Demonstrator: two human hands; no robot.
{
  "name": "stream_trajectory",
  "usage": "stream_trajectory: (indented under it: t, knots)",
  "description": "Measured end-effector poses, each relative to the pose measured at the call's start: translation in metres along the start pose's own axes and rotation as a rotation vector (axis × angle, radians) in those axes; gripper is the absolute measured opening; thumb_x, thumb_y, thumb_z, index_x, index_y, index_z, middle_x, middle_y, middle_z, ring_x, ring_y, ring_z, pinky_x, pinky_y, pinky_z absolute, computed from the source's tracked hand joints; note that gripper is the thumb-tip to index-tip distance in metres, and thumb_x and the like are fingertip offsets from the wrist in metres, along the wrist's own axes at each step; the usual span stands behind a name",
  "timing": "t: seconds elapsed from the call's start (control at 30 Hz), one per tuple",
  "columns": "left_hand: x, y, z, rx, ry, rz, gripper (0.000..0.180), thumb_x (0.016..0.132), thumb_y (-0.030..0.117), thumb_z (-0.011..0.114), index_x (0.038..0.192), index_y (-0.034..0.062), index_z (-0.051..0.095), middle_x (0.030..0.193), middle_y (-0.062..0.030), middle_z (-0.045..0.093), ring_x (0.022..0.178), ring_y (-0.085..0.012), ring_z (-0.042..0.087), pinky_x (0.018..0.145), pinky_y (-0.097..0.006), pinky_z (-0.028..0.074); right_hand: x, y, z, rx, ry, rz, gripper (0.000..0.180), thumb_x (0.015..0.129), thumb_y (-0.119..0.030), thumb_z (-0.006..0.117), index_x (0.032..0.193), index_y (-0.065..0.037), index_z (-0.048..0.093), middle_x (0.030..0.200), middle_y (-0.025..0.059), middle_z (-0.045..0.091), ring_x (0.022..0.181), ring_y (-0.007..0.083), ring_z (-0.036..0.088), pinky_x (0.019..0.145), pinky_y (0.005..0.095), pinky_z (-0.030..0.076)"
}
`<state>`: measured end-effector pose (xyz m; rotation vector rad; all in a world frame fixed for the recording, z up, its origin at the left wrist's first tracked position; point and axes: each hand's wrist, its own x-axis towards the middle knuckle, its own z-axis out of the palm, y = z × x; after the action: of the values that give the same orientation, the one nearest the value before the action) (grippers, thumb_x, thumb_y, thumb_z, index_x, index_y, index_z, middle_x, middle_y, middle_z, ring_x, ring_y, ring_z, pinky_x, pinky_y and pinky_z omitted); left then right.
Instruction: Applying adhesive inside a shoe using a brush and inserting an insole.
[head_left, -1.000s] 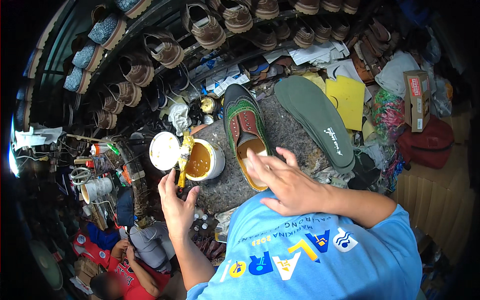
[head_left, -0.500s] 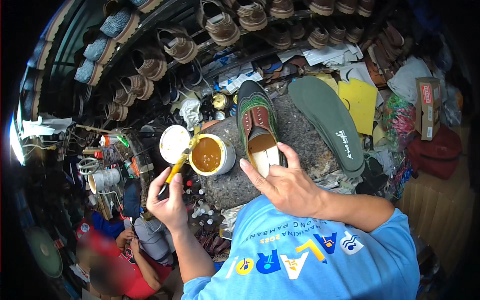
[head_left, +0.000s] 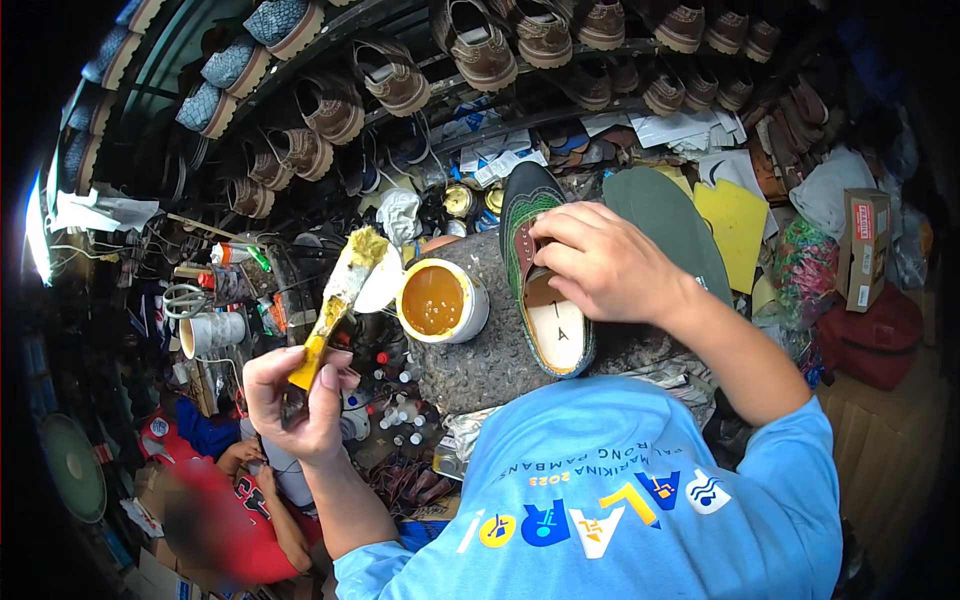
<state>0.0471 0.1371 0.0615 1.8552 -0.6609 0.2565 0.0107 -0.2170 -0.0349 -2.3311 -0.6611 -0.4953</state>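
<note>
My left hand (head_left: 300, 405) pinches the yellow handle of a glue-caked brush (head_left: 337, 295), its bristles raised beside a white tub (head_left: 478, 308) of amber glue. The tub's white lid (head_left: 382, 284) is partly behind the brush. At centre a green, brown and black wingtip shoe (head_left: 520, 205) lies toe away from me, its pale insole showing. My right hand (head_left: 625, 265) reaches over it from the right, fingers curled onto the lacing and into the opening; their tips are partly hidden. Beyond that hand lie dark green foam insoles (head_left: 668, 212).
Tub and shoe rest on a rough grey block (head_left: 450, 370). Several brown shoes (head_left: 480, 50) line racks at the back. Yellow sheets (head_left: 732, 235) and a cardboard box (head_left: 864, 248) stand right. Small bottles (head_left: 405, 415) are beside the block; a person in red (head_left: 235, 510) sits lower left.
My left hand has drawn the brush away from the tub, leftward and nearer me. My right hand has moved from the shoe's heel opening up to its lacing. The whole view has shifted slightly.
</note>
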Motion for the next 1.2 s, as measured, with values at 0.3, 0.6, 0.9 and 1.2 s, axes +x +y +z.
stream_trajectory:
  t: [0.3, 0.6, 0.9, 1.2]
  knots:
    - [0.008, -0.022, 0.021, 0.306, -0.017, -0.044, 0.009, 0.091, -0.002, 0.078, 0.098, -0.004, 0.072, 0.079, -0.006, 0.074, 0.068, -0.0074, 0.065, 0.061, -0.024, 0.052, 0.009, 0.028, 0.012, -0.036, -0.015, -0.263, 0.017, 0.075, -0.002, 0.075, 0.086, 0.0, 0.062, 0.098, 0.0119, 0.067, 0.096, 0.0306, 0.074, 0.085, 0.0387, 0.065]
    - [-0.016, -0.043, 0.033, 0.299, -0.116, -0.229, 0.012, 0.101, 0.007, 0.071, 0.094, -0.0011, 0.065, 0.07, -0.0012, 0.067, 0.058, -0.0049, 0.061, 0.052, -0.02, 0.044, 0.0, 0.022, 0.006, -0.215, 0.052, -0.391, 0.016, 0.078, -0.016, 0.069, 0.092, -0.009, 0.064, 0.086, 0.0043, 0.057, 0.093, 0.0253, 0.068, 0.081, 0.0353, 0.062]
    - [-0.02, -0.028, 0.038, 0.399, 0.082, -0.163, 0.011, 0.097, 0.003, 0.077, 0.098, -0.002, 0.066, 0.081, -0.0012, 0.066, 0.07, -0.0044, 0.059, 0.062, -0.021, 0.046, -0.004, 0.019, 0.009, -0.127, -0.001, -0.319, 0.021, 0.076, -0.015, 0.071, 0.095, -0.007, 0.067, 0.097, 0.0077, 0.062, 0.099, 0.0274, 0.07, 0.078, 0.0361, 0.063]
    - [-0.024, -0.053, 0.048, 0.399, 0.045, -0.2, 0.014, 0.099, 0.006, 0.074, 0.091, -0.0009, 0.066, 0.07, -0.0011, 0.065, 0.06, -0.0038, 0.056, 0.054, -0.022, 0.044, 0.002, 0.024, 0.005, 0.04, -0.056, -0.236, 0.03, 0.075, -0.006, 0.076, 0.104, -0.004, 0.073, 0.11, 0.012, 0.069, 0.101, 0.0322, 0.071, 0.082, 0.0403, 0.063]
